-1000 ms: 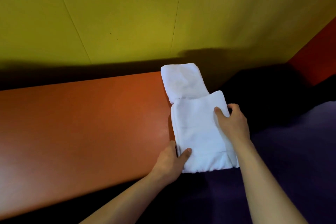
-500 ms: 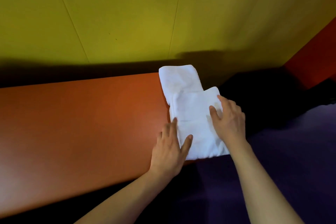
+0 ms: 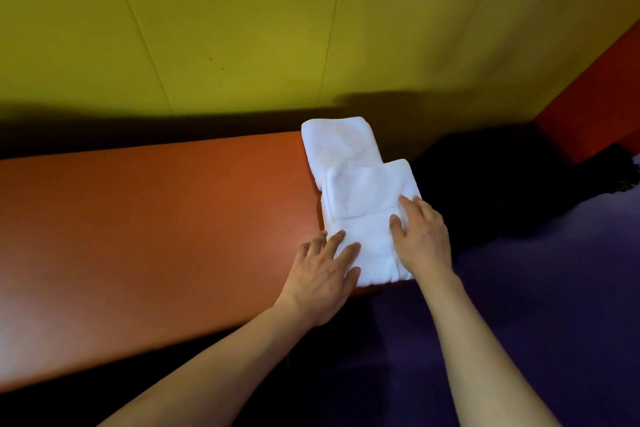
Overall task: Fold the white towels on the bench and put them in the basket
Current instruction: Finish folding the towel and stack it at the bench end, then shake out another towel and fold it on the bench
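Pressing hands [image 3: 374, 253] on towel [image 3: 367, 215], long axis toward wall [image 3: 242, 28].

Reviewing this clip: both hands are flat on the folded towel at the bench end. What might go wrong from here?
1. The near towel sits at the bench's right end and front edge; a push from the left hand or right hand might slide it off.
2. It overlaps the far towel; lifting it may drag that one askew.
3. No basket is visible, so the carry may loosen the fold.

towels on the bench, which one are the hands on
The near towel, at the bench's front edge: both hands lie flat on it. The far towel, by the yellow wall, is untouched.
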`<state>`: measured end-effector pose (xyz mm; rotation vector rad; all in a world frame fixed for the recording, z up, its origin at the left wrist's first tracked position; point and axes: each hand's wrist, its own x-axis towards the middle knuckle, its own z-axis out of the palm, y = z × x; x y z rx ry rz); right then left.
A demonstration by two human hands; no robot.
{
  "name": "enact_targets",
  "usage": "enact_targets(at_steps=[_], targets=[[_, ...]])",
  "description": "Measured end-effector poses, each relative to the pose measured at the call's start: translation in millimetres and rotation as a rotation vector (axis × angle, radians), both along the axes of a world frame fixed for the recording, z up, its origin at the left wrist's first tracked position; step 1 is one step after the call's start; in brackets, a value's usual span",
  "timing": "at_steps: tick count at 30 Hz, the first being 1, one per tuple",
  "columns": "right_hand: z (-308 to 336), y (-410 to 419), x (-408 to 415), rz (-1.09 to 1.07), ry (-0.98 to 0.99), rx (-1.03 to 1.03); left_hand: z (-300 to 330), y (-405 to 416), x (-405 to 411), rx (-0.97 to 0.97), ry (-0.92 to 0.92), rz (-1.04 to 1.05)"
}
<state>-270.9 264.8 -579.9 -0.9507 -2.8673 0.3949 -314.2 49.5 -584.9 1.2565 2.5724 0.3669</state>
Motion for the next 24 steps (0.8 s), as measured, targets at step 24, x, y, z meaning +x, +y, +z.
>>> enact_targets(at_steps=[24], targets=[[64, -296, -5, 0.554, 0.349, -0.143, 86, -308, 26, 0.126, 0.347, 0.618]])
